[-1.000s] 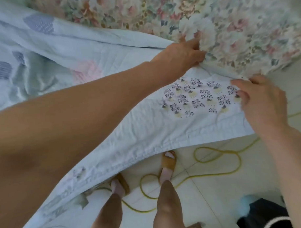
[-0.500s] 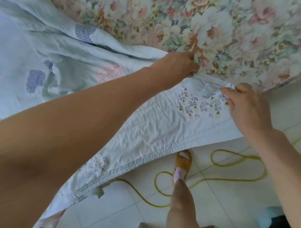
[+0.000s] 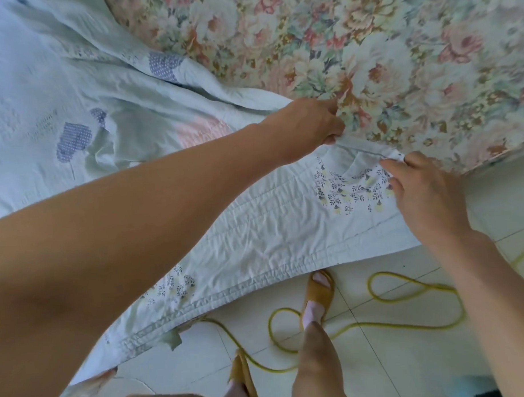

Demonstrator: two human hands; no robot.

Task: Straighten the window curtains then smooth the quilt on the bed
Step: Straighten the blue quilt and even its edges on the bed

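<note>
A: Where was our quilt [image 3: 270, 227]?
B: Draped over the bed's [image 3: 398, 60] near edge. We pinched its folded hem with our left hand [image 3: 308, 122], the corner with our right hand [image 3: 427, 192], and the hem ran between them.

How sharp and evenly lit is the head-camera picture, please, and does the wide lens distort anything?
Head view: soft, even daylight, no hard shadows; the pale blue stitched quilt is sharp around its flower-printed corner; the pink-flowered bed sheet looks slightly smeared at the top right; the wide lens swells the bare left forearm nearest the camera.
</note>
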